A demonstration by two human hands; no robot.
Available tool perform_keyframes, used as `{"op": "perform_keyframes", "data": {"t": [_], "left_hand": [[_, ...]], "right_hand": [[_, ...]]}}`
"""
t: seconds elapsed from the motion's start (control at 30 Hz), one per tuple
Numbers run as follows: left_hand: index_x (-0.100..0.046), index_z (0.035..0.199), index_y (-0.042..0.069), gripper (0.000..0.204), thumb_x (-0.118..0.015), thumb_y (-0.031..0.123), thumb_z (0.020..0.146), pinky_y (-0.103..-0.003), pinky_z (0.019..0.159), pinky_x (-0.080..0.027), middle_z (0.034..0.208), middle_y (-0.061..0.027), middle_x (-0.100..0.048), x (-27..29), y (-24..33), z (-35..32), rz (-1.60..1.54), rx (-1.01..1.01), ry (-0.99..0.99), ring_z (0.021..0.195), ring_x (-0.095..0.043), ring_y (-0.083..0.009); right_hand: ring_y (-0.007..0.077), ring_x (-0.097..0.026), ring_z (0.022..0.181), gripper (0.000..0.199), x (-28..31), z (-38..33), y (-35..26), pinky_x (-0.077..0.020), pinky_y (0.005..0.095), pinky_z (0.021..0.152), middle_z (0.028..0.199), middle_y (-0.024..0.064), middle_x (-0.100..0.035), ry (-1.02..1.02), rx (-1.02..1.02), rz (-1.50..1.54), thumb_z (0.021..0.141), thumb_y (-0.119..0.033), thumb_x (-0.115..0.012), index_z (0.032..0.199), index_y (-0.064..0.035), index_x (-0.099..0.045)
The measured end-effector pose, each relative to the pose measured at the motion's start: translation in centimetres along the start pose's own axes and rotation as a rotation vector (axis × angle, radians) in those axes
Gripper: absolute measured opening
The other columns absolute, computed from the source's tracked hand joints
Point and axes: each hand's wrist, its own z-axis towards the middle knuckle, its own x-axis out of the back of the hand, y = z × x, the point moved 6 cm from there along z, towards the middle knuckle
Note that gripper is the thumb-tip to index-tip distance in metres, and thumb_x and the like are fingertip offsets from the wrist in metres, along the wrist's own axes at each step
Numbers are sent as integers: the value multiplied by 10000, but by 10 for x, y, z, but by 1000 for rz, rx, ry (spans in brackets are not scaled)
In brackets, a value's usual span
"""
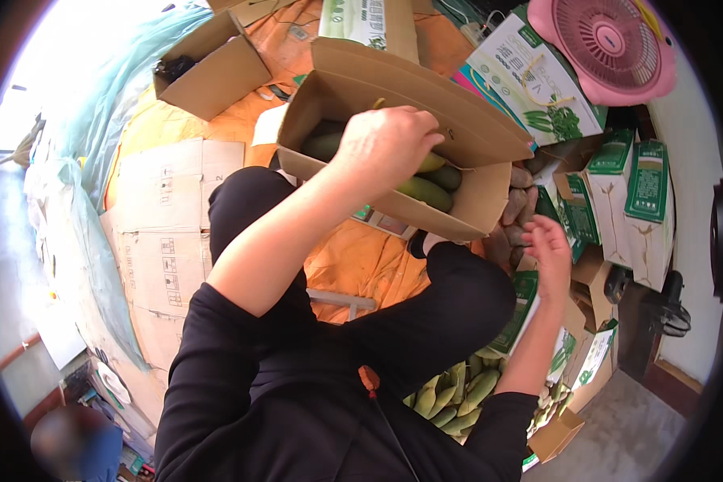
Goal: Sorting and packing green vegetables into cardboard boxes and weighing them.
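The left hand (387,145) is reaching into the open cardboard box (474,201), fingers curling around a green mango (432,163) above several already packed. The right hand (550,249), fingers released, is hovering near brownish fruit (516,210); more green fruit (454,394) is waiting nearby.

1. The open cardboard box (474,205) is entered from above; its raised back flaps (410,80) wall off the far side.
2. The left hand (390,145) fills much of that opening, and green mangoes (426,191) cover the bottom that shows.
3. The right hand (550,249) sits in a narrow gap, hemmed by the box wall and stacked green-and-white cartons (635,201) (packed close together).
4. Flat cardboard sheets (169,233) at the left lie low.
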Motion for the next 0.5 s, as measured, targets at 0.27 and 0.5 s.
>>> {"op": "perform_keyframes", "data": {"t": [0.27,0.5], "left_hand": [[-664,890,61,197,-604,246,858,-405,686,-513,825,-101,-653,-1,3,0,-1,-7,-34,790,-636,-310],[-628,853,69,193,-610,262,851,-415,667,-518,807,-97,-637,8,-4,-5,32,-13,-19,781,-640,-296]], "right_hand": [[84,-582,827,249,-20,25,-81,-446,221,708,966,22,-638,58,133,-305,915,-173,-592,1115,-24,-607],[215,-615,750,249,-36,47,-69,-480,315,730,833,137,-655,115,277,-658,871,-225,-639,935,15,-622]]}}
